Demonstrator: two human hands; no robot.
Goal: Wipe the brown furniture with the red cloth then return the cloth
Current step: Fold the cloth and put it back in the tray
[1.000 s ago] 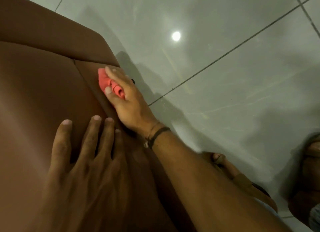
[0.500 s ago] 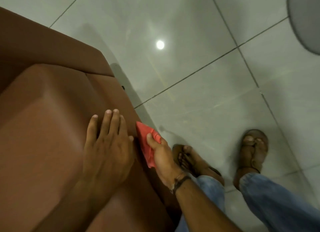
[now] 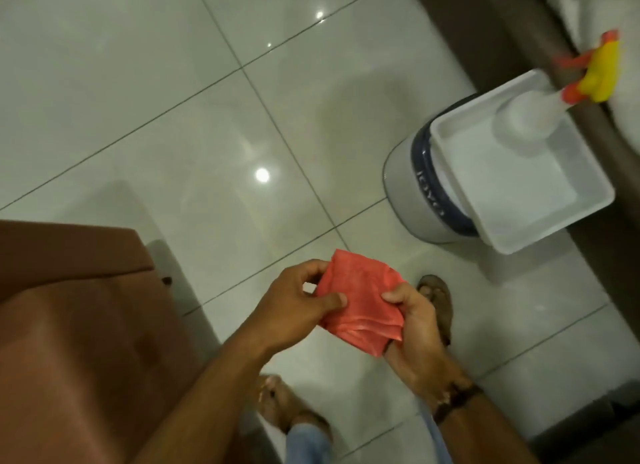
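Note:
The red cloth (image 3: pixel 360 307) hangs folded in the air over the floor, held between both hands. My left hand (image 3: pixel 298 304) pinches its left edge with thumb and fingers. My right hand (image 3: pixel 415 325) grips its right side, a dark band on the wrist. The brown furniture (image 3: pixel 79 325) fills the lower left, apart from the cloth and both hands.
A white rectangular tray (image 3: pixel 554 221) rests on a white bucket (image 3: pixel 401 193) with a dark band at the right. A spray bottle (image 3: pixel 526 113) with a yellow and red nozzle stands in the tray. Glossy tiled floor (image 3: pixel 173 100) surrounds them. My sandalled feet (image 3: pixel 436 304) stand below.
Both hands have left the brown furniture. The cloth went from my right hand alone to both hands, held over the floor. The view has swung right toward the tray and bucket.

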